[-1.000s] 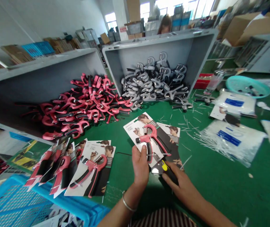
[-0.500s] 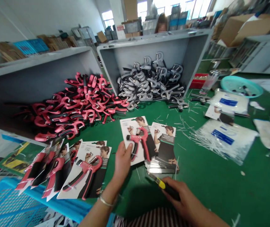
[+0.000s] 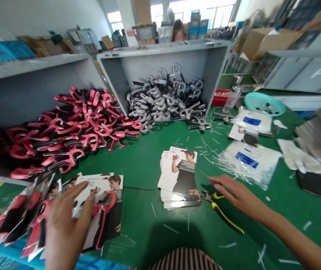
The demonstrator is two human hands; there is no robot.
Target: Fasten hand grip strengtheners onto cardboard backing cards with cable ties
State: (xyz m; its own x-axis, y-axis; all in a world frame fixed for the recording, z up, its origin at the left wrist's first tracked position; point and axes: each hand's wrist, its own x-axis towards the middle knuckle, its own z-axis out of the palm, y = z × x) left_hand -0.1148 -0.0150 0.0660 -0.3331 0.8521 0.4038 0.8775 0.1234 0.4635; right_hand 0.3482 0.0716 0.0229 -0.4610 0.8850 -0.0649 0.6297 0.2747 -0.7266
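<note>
My left hand [image 3: 69, 221] is at the left, fingers apart, over a row of carded red hand grips. One red hand grip [image 3: 106, 217] lies flat on its printed card [image 3: 118, 213] beside that hand; whether the fingers touch it I cannot tell. My right hand [image 3: 233, 193] stretches its fingers out above the table and holds nothing. Just below it lie cutting pliers [image 3: 224, 215] with yellow-and-black handles, jaws toward a stack of printed cards [image 3: 180, 180] in the middle.
Red hand grips [image 3: 93, 122] spill from a grey crate [image 3: 14, 88] at the left; grey ones [image 3: 166, 97] fill another crate [image 3: 160, 54]. At right are bags of white zip ties [image 3: 249, 161], a turquoise tray [image 3: 264, 99] and white gloves [image 3: 298, 157]. A person is behind the crates.
The carded red hand grip has left my left hand, which moved left to the carded row. My right hand let go of the cutting pliers, now on the table. The view shifted right.
</note>
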